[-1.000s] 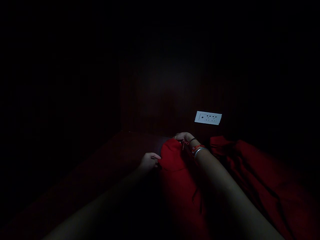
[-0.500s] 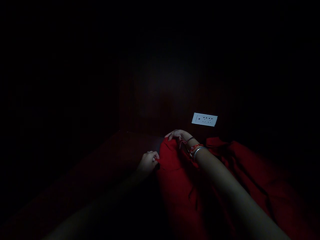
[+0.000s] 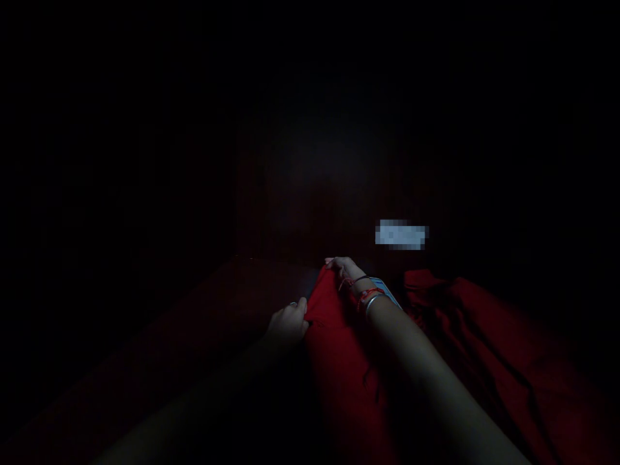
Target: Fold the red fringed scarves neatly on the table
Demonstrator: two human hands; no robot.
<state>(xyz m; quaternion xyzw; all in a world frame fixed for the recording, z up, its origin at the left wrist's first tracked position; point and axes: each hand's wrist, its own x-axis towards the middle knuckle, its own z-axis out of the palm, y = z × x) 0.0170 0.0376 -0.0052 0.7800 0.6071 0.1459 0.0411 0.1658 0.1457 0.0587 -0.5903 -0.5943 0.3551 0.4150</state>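
The scene is very dark. A red cloth (image 3: 334, 329) lies spread in front of me on a dark surface. My left hand (image 3: 287, 321), with a ring on one finger, pinches the cloth's left edge. My right hand (image 3: 343, 267) reaches to the cloth's far top edge, its fingers curled over the fabric. Bangles and red thread circle that wrist. A small pale flat object (image 3: 385, 289) shows just beside the right wrist; I cannot make out what it is.
More red cloth (image 3: 489, 342) lies bunched to the right. A white rectangular patch (image 3: 402, 234), blurred, sits on the dark wall behind. The dark surface's (image 3: 203, 323) far edge meets the wall near the hands. Everything else is black.
My left hand has slid slightly up the cloth's left edge. The right hand shifted a little along the top edge. A pale flat object has come into sight by the right wrist.
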